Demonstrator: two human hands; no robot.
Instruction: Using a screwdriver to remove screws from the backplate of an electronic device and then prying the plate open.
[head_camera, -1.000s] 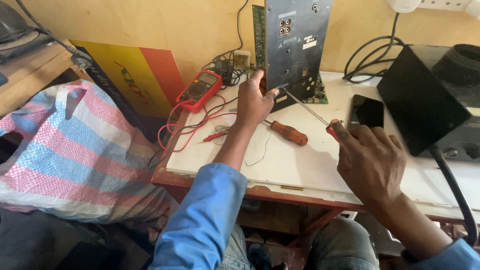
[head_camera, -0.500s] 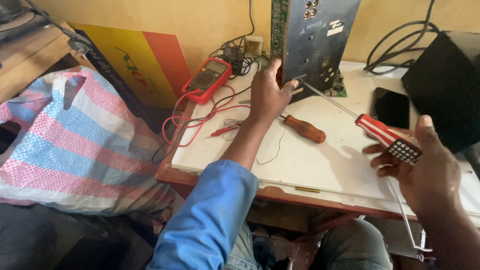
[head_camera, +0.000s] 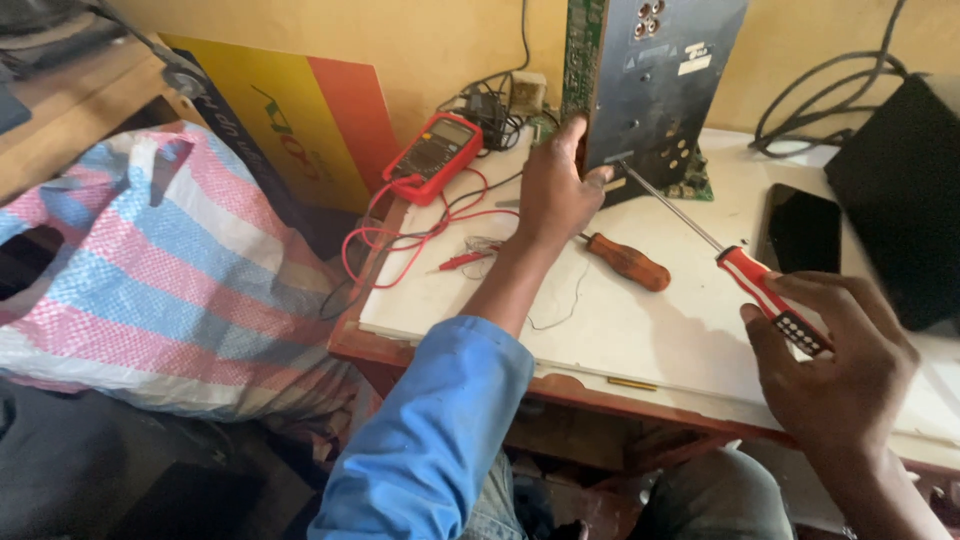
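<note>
The right hand (head_camera: 835, 375), at the lower right of the frame, is closed around the red and black handle of a long screwdriver (head_camera: 740, 270); the thin metal shaft runs up and left, its tip against the lower edge of a dark metal panel (head_camera: 665, 90) that stands upright at the top centre. The left hand (head_camera: 552, 190), in the middle of the frame, grips the panel's left edge, fingers wrapped behind it and thumb on the front, with a blue sleeve (head_camera: 430, 440) trailing to the bottom. A green circuit board (head_camera: 583, 40) shows along the panel's left side. Just right of the left wrist, a brown-handled screwdriver (head_camera: 628, 262) lies on the white tabletop (head_camera: 640, 340). Left of the hand sits a red multimeter (head_camera: 433, 157) with red leads (head_camera: 395, 245). A dark phone (head_camera: 802, 230) lies right of centre. A striped woven bag (head_camera: 150, 280) fills the left.
</note>
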